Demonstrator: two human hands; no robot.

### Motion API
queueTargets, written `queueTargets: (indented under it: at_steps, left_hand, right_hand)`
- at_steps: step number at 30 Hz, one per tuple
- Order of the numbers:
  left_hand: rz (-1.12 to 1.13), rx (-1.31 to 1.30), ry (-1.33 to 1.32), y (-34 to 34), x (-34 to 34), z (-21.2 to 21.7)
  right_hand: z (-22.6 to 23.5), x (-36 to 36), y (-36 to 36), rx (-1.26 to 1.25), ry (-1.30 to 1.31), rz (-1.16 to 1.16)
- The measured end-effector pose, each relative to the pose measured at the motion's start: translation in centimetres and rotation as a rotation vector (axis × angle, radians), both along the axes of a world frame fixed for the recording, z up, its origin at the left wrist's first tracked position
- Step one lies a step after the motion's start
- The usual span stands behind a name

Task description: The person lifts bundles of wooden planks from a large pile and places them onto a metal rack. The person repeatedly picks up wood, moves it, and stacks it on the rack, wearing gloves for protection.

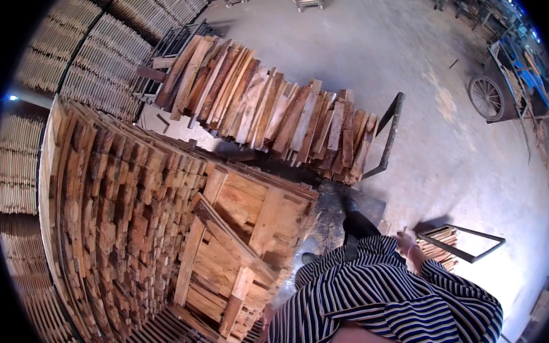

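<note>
My right hand [406,244] hangs at my right side, in front of my striped sleeve. Its fingers look loosely apart and nothing shows in them. Nearest to it is a low stack of thin wooden slats [438,247] beside a dark metal frame [477,253]. Only a sliver of my left hand [268,315] shows at the left edge of my striped clothing; its fingers are hidden. Next to it stands a stack of short boards [252,219], with one loose board [234,239] lying slantwise across its top.
A tall wall of stacked wood [122,229] rises on the left. Ahead, a long row of upright planks [265,110] ends at a metal frame [392,134]. A spoked wheel [486,98] is at the far right, and concrete floor [434,144] spreads between.
</note>
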State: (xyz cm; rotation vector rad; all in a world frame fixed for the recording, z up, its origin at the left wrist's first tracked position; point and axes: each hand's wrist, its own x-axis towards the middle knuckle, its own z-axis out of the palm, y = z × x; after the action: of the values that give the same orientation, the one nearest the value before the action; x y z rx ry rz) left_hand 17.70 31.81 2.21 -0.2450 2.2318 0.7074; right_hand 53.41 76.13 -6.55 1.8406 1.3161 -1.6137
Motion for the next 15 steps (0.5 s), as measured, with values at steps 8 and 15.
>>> queueTargets:
  at_steps: [8,15]
  left_hand:
    - [0.020,0.105,0.060,1.5,1.9,0.5]
    - [0.197,-0.115,-0.162,1.2,6.0,5.7]
  right_hand:
    - [4.8,-9.1,19.3,0.453,-0.011,0.277]
    - [9.0,-21.2,26.0,0.456,-0.100,0.393]
